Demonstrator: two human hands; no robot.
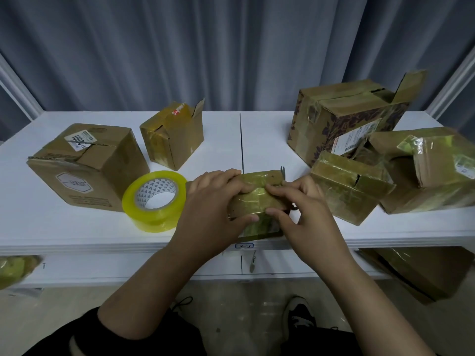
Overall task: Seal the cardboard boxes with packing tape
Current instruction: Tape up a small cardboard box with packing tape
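Centrally, at the tabletop's [102, 235] front edge, left hand [210, 211] and right hand [305, 214] both grip a small taped box [257, 199]; tape roll [155, 200] just left.

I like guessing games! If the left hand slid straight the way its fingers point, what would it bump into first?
Probably the right hand. The left hand lies on the small box, fingers pointing right across its top, and the right hand's fingertips sit just ahead, though how close is hard to judge.
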